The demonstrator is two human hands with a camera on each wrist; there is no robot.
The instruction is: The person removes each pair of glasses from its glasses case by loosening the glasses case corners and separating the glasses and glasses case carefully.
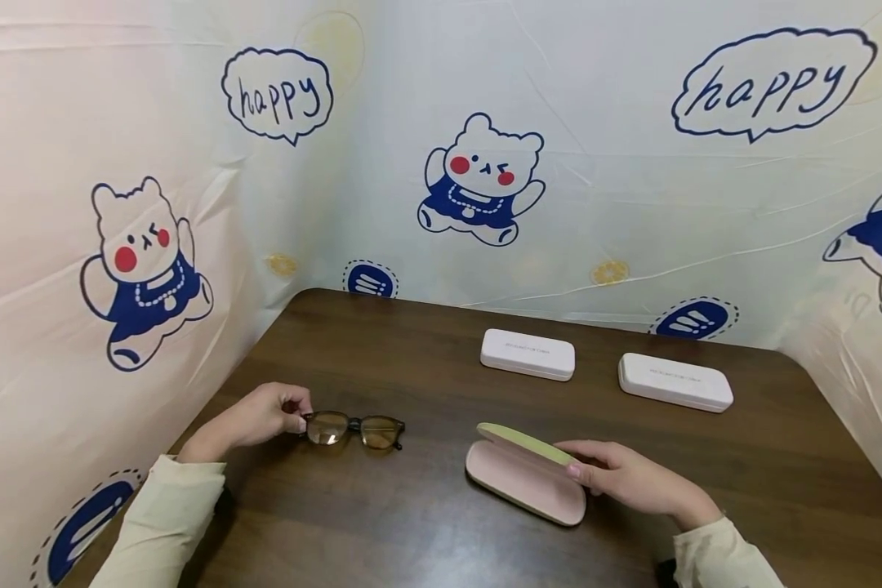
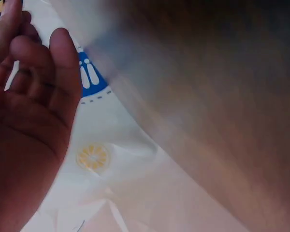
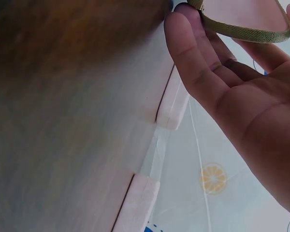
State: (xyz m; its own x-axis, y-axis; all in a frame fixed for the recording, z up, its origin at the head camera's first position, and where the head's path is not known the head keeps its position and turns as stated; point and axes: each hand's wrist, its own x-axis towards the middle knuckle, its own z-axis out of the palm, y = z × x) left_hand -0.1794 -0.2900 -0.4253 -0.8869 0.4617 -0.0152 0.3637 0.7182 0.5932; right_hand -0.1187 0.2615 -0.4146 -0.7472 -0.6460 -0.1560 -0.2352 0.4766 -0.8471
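**Desk:** What frames the scene, and how much room is there?

**Photographer:** A dark wood-grain table (image 1: 426, 523) with rounded far corners, walled on three sides by a glossy, creased plastic sheet (image 1: 632, 204) printed with cartoon bears and "happy" speech bubbles. The sheet meets the table along its left, far and right edges. A broad bare stretch of tabletop lies between the two hands and the far row of cases, and more lies at the near edge between the sleeves.

**Desk:** And the hands?

**Photographer:** The left hand (image 1: 260, 416) pinches the left end of a pair of glasses (image 1: 354, 429) near the table's left edge. The right hand (image 1: 625, 478) holds the lid of a pink case (image 1: 522, 482), fingers curled on its rim; the right wrist view shows fingertips (image 3: 183, 29) against the lid's olive fabric edge.

**Desk:** Describe the glasses.

**Photographer:** Dark, rounded frame, amber-tinted lenses with a sheen, lying on the table front and left of centre, well apart from the pink case.

**Desk:** The cases?

**Photographer:** The pink one is an oblong with rounded ends, matte outside, lid raised to show a green lining. Two closed white cases, left (image 1: 527, 354) and right (image 1: 674, 381), are smooth rounded boxes side by side near the far edge.
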